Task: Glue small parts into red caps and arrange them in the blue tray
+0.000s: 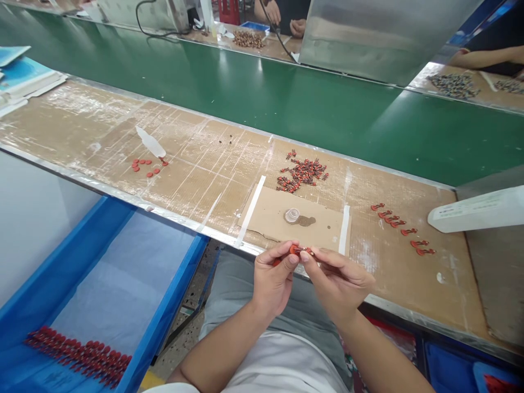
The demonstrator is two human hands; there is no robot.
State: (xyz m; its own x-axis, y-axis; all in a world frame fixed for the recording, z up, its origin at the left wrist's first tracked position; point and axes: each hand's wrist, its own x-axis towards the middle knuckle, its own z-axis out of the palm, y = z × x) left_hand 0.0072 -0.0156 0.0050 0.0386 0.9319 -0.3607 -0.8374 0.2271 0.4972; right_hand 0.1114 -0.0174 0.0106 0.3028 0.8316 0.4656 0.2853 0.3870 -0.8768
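Observation:
Close together at the table's front edge, both my hands hold small red parts. My left hand [271, 281] pinches a red round piece [293, 249] between thumb and fingers. My right hand [341, 284] grips a tiny red-and-dark figure [309, 251] against it; the fingers hide much of both parts. Just beyond lies a taped cardboard sheet [270, 210] with a small clear cup [292, 214] and a dark wet stain. A pile of similar small figures [305, 173] is behind it. Several red-based pieces [395, 222] form a slanting row to the right.
Red discs [142, 162] lie at left beside a white pointed strip [150, 142]. A white bottle [483, 210] juts in at right. Lower left, a blue tray [164, 311] holds rows of red pieces [77, 352]. Beyond the table runs a green belt [245, 82], with people's hands across it.

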